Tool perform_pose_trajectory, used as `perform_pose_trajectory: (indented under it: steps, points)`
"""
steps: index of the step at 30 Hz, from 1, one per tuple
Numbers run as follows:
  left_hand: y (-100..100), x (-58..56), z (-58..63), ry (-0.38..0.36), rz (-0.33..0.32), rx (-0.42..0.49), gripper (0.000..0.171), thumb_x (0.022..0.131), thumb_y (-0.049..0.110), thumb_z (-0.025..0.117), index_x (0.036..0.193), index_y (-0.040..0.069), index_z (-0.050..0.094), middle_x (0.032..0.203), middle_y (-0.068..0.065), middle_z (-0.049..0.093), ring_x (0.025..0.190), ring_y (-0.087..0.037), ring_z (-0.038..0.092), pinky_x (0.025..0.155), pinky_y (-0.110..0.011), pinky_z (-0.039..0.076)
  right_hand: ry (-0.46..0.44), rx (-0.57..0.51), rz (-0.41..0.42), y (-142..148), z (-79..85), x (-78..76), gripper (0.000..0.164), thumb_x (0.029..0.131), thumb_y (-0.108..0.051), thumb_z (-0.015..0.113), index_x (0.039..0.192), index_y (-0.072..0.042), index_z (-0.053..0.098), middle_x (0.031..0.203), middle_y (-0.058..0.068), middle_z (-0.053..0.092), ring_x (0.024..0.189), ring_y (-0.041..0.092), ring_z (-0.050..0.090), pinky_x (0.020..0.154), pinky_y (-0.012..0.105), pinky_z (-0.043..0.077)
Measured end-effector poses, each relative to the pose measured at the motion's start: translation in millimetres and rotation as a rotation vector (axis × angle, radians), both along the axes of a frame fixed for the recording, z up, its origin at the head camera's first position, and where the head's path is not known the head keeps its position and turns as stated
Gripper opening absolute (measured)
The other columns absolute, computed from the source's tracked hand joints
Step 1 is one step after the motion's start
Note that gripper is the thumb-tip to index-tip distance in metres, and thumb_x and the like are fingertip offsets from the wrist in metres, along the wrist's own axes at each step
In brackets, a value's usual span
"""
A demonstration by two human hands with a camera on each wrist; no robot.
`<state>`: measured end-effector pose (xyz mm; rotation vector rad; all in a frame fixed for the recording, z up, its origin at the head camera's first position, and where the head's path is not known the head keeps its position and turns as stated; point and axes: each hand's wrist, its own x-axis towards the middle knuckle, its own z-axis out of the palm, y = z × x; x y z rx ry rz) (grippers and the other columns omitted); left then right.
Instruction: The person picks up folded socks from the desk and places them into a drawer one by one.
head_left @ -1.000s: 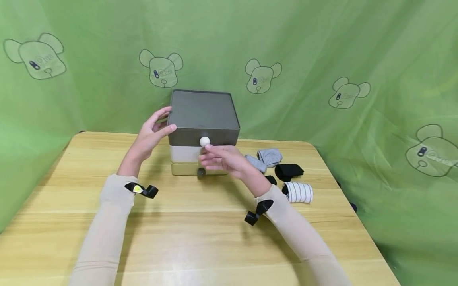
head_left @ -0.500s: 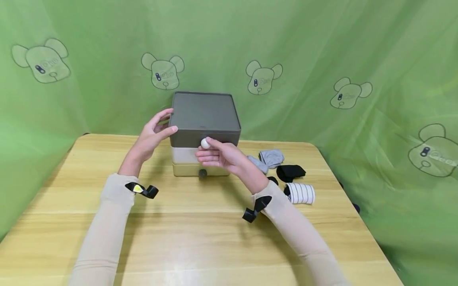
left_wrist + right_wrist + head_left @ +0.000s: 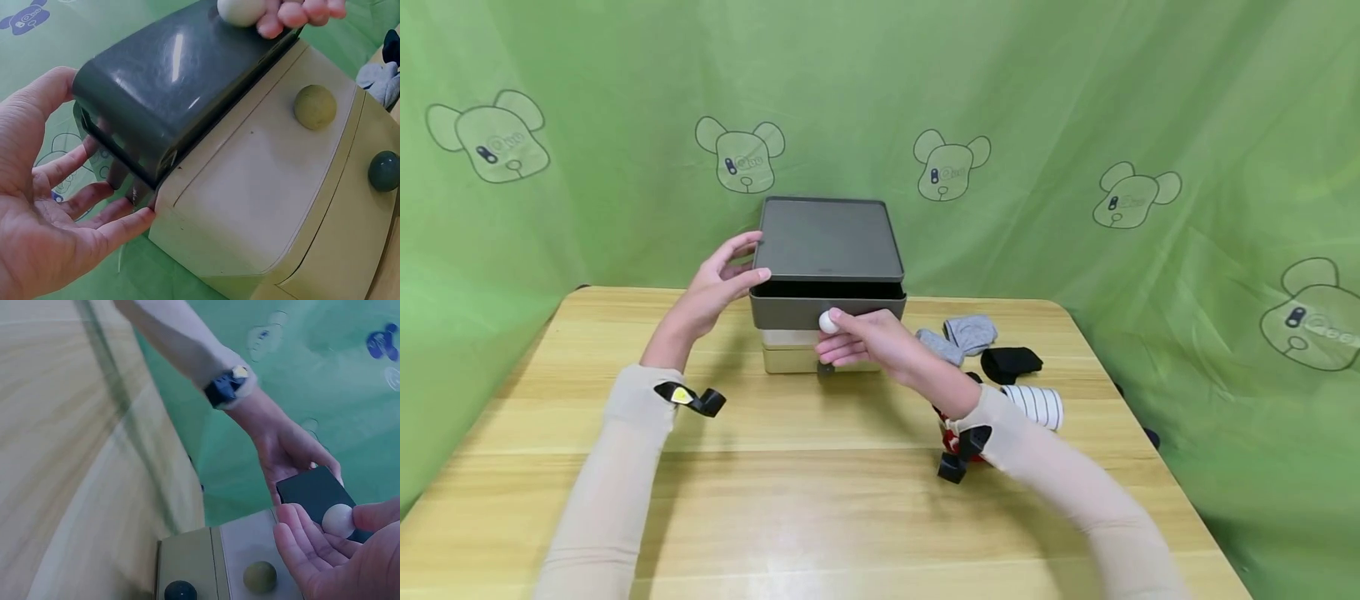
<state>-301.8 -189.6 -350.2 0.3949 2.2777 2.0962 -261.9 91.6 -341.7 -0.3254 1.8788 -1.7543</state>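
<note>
Change: drawer just came out. Half a second ago the dark grey plastic top drawer (image 3: 790, 313) sat flush under its dark grey flat-topped casing (image 3: 835, 237); now its front stands forward, a black gap showing between the two. Only part-way out; inside too dark to tell contents. So the opening pull is under way, I judge, not finished.

My right hand (image 3: 872, 337) pinches the white round knob (image 3: 827, 322) on that drawer, thumb against the near side, the other fingers loosely extended below. My left hand (image 3: 718, 271) is spread wide at the casing's left side, thumb at the front corner, gripping nothing closed; looks like bracing, and hasn't shifted noticeably.

Below, unmoved: the white middle drawer (image 3: 786, 337) with a yellowish round knob (image 3: 314, 107), and the pale yellow bottom drawer (image 3: 786, 360) with a dark green round knob (image 3: 384, 170).

Right of the stack on the light wood table (image 3: 775, 517): folded grey fabric pieces (image 3: 970, 333), a black fabric roll (image 3: 1011, 365), a white striped fabric roll (image 3: 1036, 406), all untouched. Something red (image 3: 951, 440), mostly hidden, shows at my right wrist.
</note>
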Motion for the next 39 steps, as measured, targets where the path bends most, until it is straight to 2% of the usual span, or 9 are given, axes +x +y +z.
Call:
perform_pose_trajectory:
  steps: [6,12,17,20,23,26,35,39]
  points:
    - [-4,-0.9,5.7,-0.044,0.0,-0.013,0.069,0.096,0.019,0.07,0.157,0.025,0.039,0.166,-0.007,0.029,0.149,-0.032,0.036,0.12,-0.053,0.039,0.064,0.036,0.028,4,0.4,16.6,0.047,0.106,-0.033,0.055,0.12,0.01,0.067,0.096,0.013,0.079,0.085,0.017,0.077,0.087,0.037,0.064]
    - [-8,-0.4,10.8,-0.067,-0.04,-0.022,0.068,0.097,0.018,0.069,0.157,0.023,0.038,0.166,-0.007,0.028,0.151,-0.031,0.034,0.119,-0.051,0.042,0.089,0.068,0.039,9,-0.5,37.1,0.044,0.106,-0.034,0.055,0.115,0.006,0.071,0.096,0.013,0.079,0.084,0.019,0.077,0.089,0.042,0.064]
    - [-12,-1.8,12.3,-0.066,-0.069,-0.019,0.066,0.099,0.016,0.066,0.158,0.023,0.036,0.167,-0.007,0.028,0.151,-0.03,0.034,0.109,-0.036,0.052,0.096,0.072,0.057,13,-1.3,51.6,0.044,0.106,-0.034,0.055,0.116,0.005,0.071,0.097,0.014,0.079,0.085,0.02,0.077,0.09,0.044,0.063]
    - [-13,-2.5,12.4,-0.069,-0.074,-0.009,0.067,0.099,0.016,0.065,0.159,0.023,0.035,0.167,-0.007,0.027,0.151,-0.03,0.033,0.101,-0.027,0.055,0.101,0.064,0.066,15,-2.5,60.2,0.044,0.106,-0.035,0.055,0.116,0.005,0.071,0.098,0.015,0.079,0.086,0.02,0.077,0.087,0.039,0.064]
    - [-13,-2.7,11.7,-0.075,-0.076,-0.006,0.068,0.099,0.016,0.065,0.159,0.023,0.034,0.168,-0.007,0.026,0.151,-0.03,0.032,0.099,-0.024,0.056,0.109,0.056,0.07,18,-3.4,69.0,0.045,0.106,-0.036,0.055,0.116,0.005,0.071,0.099,0.018,0.078,0.086,0.021,0.077,0.086,0.037,0.064]
    - [-12,-2.2,11.2,-0.074,-0.071,-0.003,0.068,0.099,0.016,0.065,0.159,0.023,0.034,0.168,-0.007,0.025,0.151,-0.03,0.032,0.098,-0.024,0.056,0.113,0.058,0.078,20,-3.9,76.4,0.045,0.105,-0.036,0.055,0.116,0.005,0.071,0.099,0.019,0.078,0.087,0.023,0.077,0.087,0.041,0.064]
    - [-10,-1.2,11.3,-0.076,-0.062,0.014,0.069,0.099,0.016,0.065,0.16,0.023,0.033,0.168,-0.009,0.023,0.146,-0.033,0.038,0.096,-0.02,0.056,0.125,0.069,0.111,21,-4.6,81.2,0.042,0.106,-0.033,0.054,0.118,0.004,0.07,0.1,0.021,0.077,0.086,0.022,0.077,0.084,0.039,0.065]
    - [-9,-1.1,12.1,-0.075,-0.06,0.014,0.069,0.099,0.016,0.065,0.16,0.022,0.032,0.168,-0.009,0.024,0.147,-0.033,0.037,0.095,-0.021,0.056,0.145,0.138,0.199,26,0.8,79.0,0.04,0.106,-0.031,0.054,0.118,0.003,0.071,0.102,0.02,0.077,0.088,0.024,0.077,0.086,0.041,0.064]
